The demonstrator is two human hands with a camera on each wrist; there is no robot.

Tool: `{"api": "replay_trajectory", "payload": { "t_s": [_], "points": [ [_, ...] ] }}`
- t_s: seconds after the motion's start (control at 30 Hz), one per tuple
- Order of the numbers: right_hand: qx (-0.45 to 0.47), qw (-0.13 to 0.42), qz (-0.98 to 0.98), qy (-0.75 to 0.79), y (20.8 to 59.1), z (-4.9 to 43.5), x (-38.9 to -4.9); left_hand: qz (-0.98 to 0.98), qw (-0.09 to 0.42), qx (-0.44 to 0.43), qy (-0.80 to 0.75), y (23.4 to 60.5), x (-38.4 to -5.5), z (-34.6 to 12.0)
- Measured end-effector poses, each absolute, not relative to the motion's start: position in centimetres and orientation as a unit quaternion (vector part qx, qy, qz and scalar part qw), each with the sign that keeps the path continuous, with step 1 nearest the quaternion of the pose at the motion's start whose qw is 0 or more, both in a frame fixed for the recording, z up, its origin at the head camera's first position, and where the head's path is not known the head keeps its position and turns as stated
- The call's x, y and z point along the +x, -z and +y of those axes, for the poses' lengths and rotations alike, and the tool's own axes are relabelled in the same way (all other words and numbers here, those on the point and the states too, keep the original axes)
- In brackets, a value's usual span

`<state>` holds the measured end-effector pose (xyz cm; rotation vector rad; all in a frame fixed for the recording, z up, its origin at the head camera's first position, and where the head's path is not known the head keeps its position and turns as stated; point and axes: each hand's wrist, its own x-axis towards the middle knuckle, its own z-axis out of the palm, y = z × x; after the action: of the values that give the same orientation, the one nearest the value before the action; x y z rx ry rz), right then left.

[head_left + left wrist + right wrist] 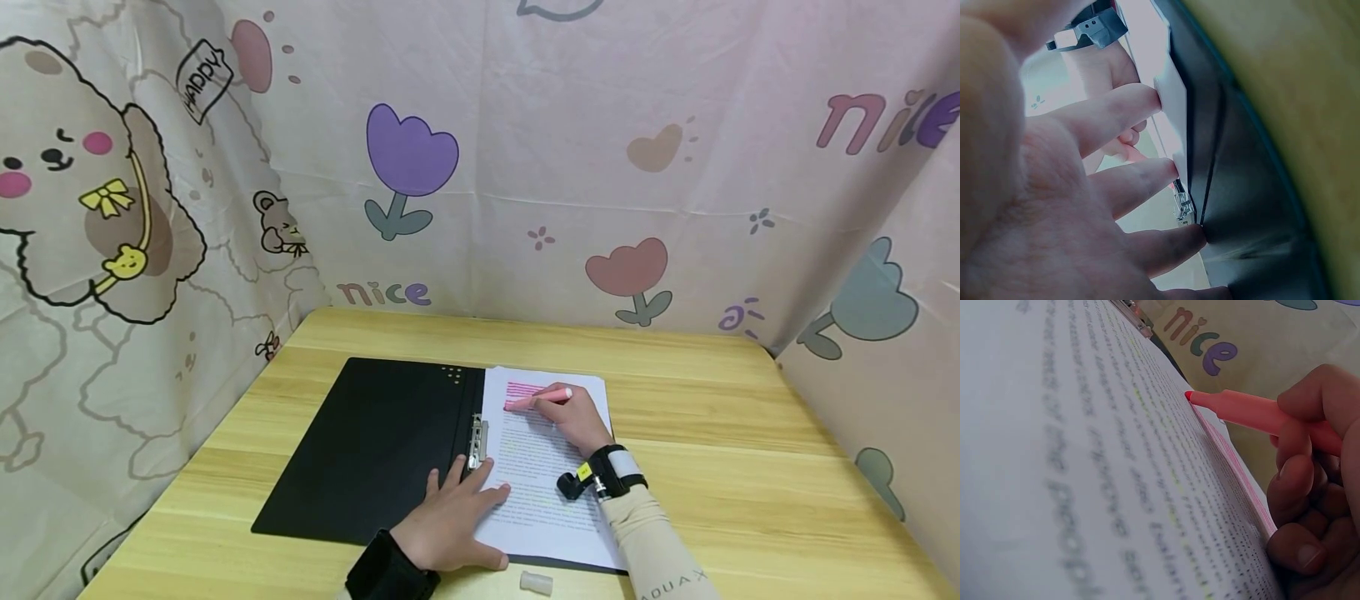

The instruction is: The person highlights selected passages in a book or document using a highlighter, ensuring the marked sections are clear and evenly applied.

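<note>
My right hand (579, 419) grips a pink highlighter (542, 399), its tip at the left end of a text line near the top of the printed sheet (551, 492). Pink strokes (522, 389) cover several lines there. In the right wrist view the highlighter (1250, 412) shows its red tip close to the paper, beside the pink lines. My left hand (457, 515) lies with fingers spread across the lower left of the sheet and the black clipboard folder (375, 450). The left wrist view shows its fingertips (1159, 100) at the page and folder.
A metal clip (477, 442) sits at the folder's spine. The light grey highlighter cap (536, 582) lies on the wooden table (690, 392) near the front edge. Patterned cloth (525, 167) hangs behind and at both sides. Faint yellow marks show on the text in the right wrist view.
</note>
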<state>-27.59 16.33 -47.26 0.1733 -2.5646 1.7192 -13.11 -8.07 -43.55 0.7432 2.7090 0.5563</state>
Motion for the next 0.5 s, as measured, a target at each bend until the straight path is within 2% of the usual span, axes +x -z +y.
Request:
{"api": "replay_trajectory", "payload": {
  "t_s": [0.5],
  "points": [
    [0.072,0.024,-0.839,-0.539,46.92,16.26,-27.12,0.938,0.140,0.254,-0.188,43.34,-13.15,-7.94]
  ]
}}
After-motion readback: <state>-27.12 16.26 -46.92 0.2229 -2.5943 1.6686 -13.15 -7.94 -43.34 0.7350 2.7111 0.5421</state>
